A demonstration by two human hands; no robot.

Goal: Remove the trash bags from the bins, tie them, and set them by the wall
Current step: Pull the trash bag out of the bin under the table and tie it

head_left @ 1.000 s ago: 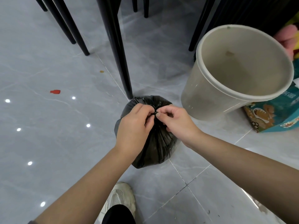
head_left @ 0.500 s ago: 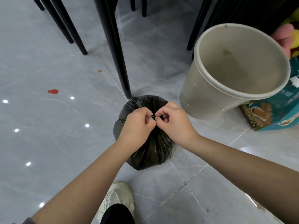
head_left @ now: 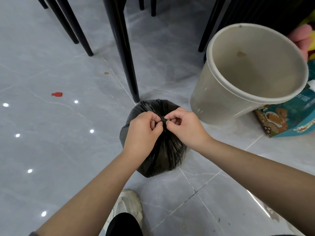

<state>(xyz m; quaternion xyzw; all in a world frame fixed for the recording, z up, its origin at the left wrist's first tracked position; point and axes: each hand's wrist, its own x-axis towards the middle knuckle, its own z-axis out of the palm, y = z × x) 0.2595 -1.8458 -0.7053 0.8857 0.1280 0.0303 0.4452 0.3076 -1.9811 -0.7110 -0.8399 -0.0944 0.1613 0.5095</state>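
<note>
Change: a second ago, gathered plastic pinched with hands a little apart; now pulled close, fingertips nearly meeting over a small dark knot at centre frame.
Meaning: tying judged close to finished; carrying to the wall not yet begun; no wall in view.
Left hand [head_left: 144, 129]: curled tight, thumb and forefinger clamped on the bag's neck from the left.
Right hand [head_left: 185, 126]: likewise closed narrow, pinching the twisted end from the right; fingers tucked under.
Trash bag [head_left: 162, 155]: centre of frame, on the floor [head_left: 51, 142] just below the hands; black thin film, glossy, gathered into radiating pleats; rounded, plump, soft.
Bin [head_left: 221, 103]: right of centre, upper right, just beside the bag; beige plastic, round, tapered, rolled rim, smooth wall; no liner inside, a small stain on the inner wall.
Floor: grey polished tile, marble veining, light spots reflected at left; a red scrap [head_left: 57, 94] at left.
Furniture legs [head_left: 122, 48]: black, slim, tapered, top of frame; nearest foot close behind the bag.
Box [head_left: 288, 121]: teal printed carton, right edge, partly behind the bin.
Shoe [head_left: 126, 206]: pale mesh, bottom centre.
</note>
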